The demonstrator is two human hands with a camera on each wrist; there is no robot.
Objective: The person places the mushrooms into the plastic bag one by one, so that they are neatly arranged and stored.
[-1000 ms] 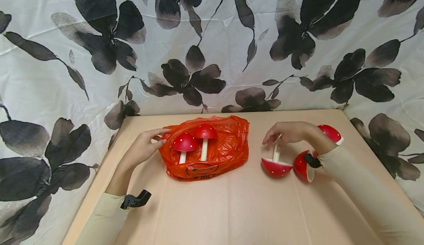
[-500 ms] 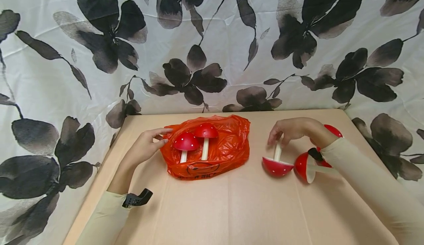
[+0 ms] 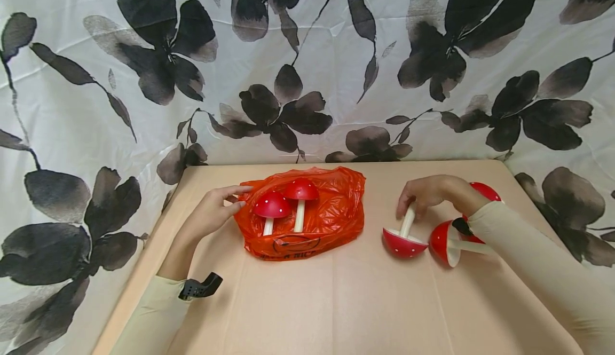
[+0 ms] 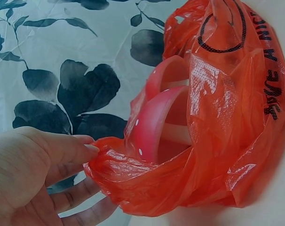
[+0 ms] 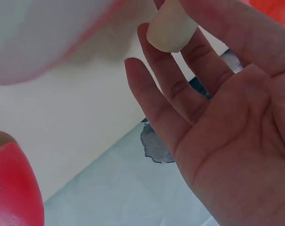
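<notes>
An orange-red plastic bag [image 3: 341,211] lies at the left of the table with its mouth spread. Two decorative mushrooms [image 3: 271,204] with white-dotted red caps and pale stems lie in it. My left hand [image 3: 211,213] pinches the bag's left edge between thumb and fingers, as the left wrist view shows. On the right, my right hand [image 3: 427,195] pinches the stem of another mushroom [image 3: 405,244], whose cap points down, at or just above the table. In the right wrist view the stem's end [image 5: 171,29] shows between the fingers.
Beside the held mushroom, another mushroom [image 3: 444,244] lies on its side, stem toward the right sleeve. One more red cap [image 3: 486,190] shows partly behind the right forearm. The pale wooden table [image 3: 331,307] meets a floral cloth [image 3: 307,50] at its back edge.
My right hand has moved slightly right, and the stem it holds now leans further right. The left hand stays at the bag's edge. The view has shifted slightly.
</notes>
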